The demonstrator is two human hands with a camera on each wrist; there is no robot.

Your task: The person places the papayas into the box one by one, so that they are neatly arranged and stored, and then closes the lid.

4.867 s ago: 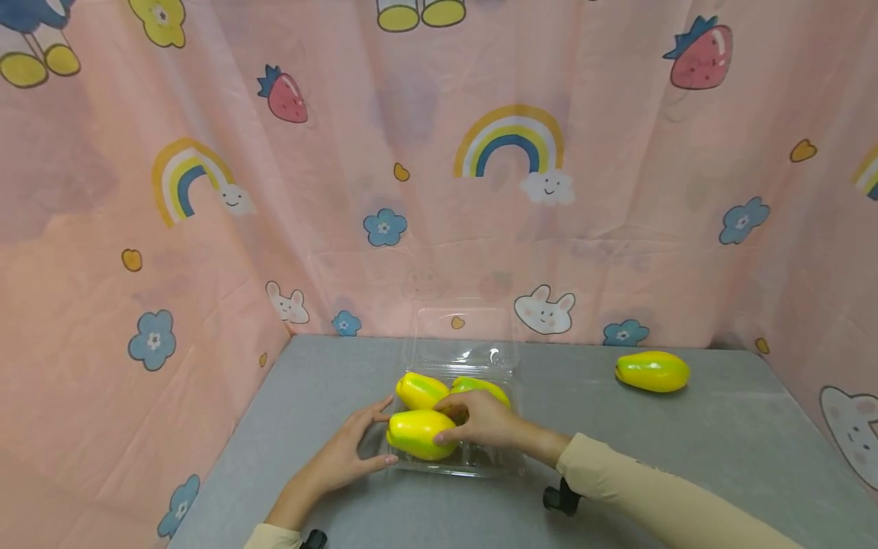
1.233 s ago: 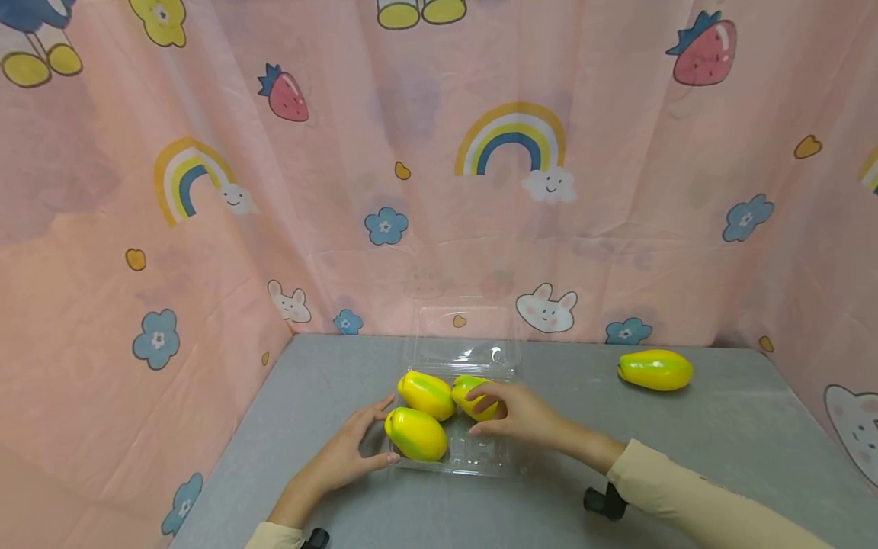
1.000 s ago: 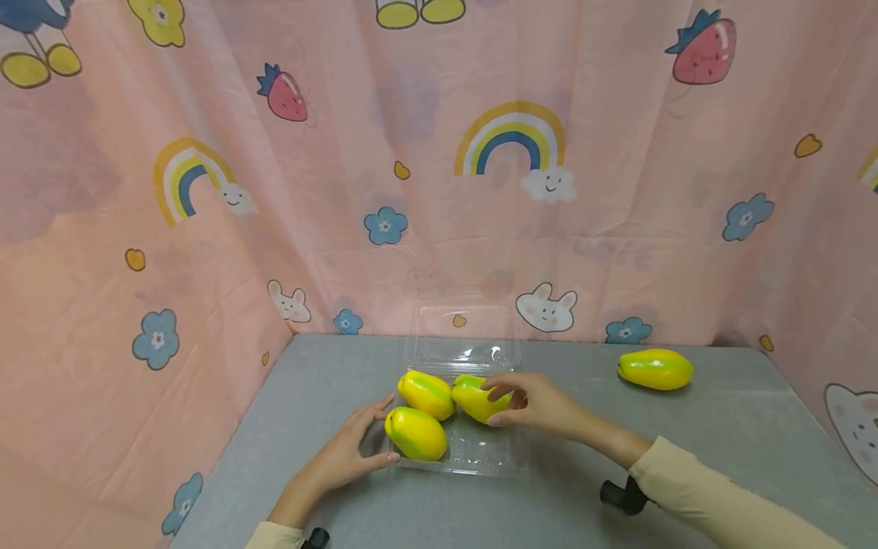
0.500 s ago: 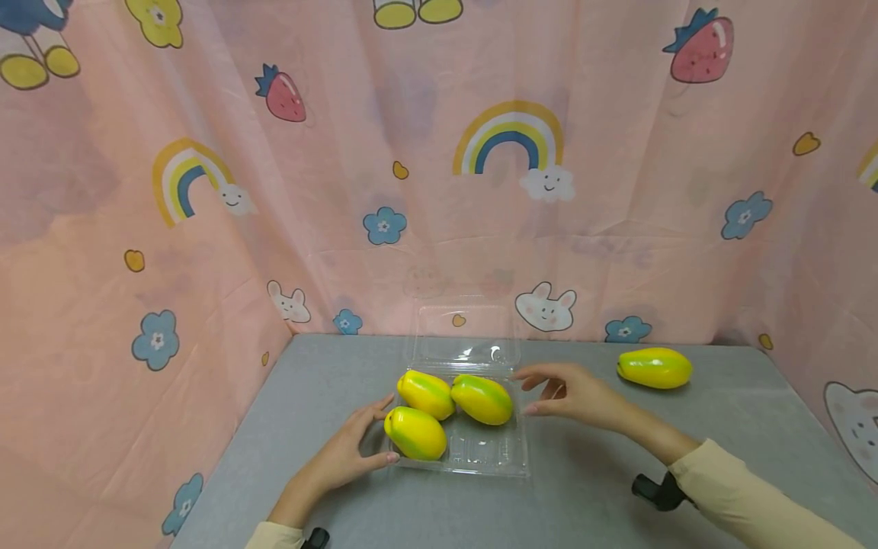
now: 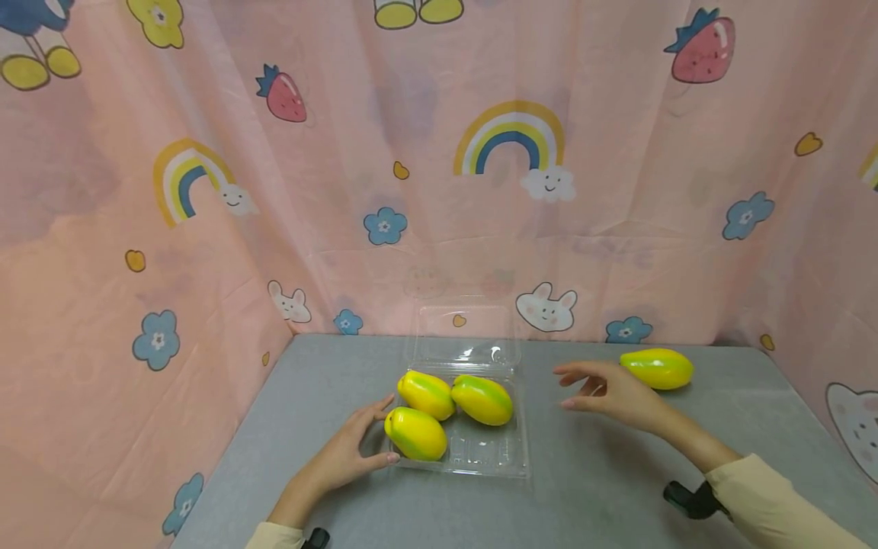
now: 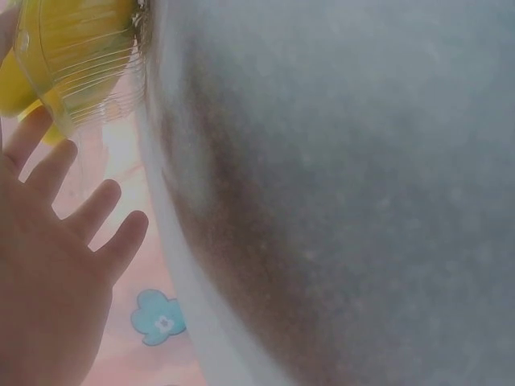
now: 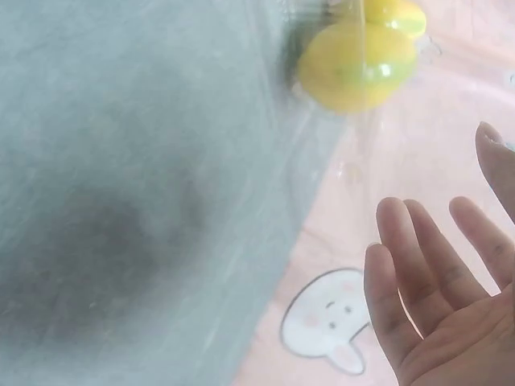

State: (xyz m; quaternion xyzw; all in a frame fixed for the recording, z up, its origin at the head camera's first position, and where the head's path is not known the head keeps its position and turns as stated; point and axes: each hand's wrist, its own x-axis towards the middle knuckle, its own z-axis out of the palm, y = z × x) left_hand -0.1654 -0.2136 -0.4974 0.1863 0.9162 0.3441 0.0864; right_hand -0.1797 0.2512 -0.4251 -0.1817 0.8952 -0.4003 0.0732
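Three yellow-green papayas lie in a clear plastic clamshell box whose lid stands raised at the back. One papaya is at the front left, one behind it and one at the back right. My left hand, fingers spread, is at the box's left side; its wrist view shows the fingertips by the clear wall. To the right of the box my right hand hangs over the table, holding nothing, fingers loosely bent. It partly overlaps a fourth papaya on the table behind it.
The grey table ends at a pink curtain printed with rainbows, flowers and rabbits, which also closes off the left and right sides. The front right part of the box shows its bare ridged floor.
My right hand shifted the front papaya slightly, turned the back right one, then let go and moved right out of the box, towards the papaya on the table. My left hand stayed in place.
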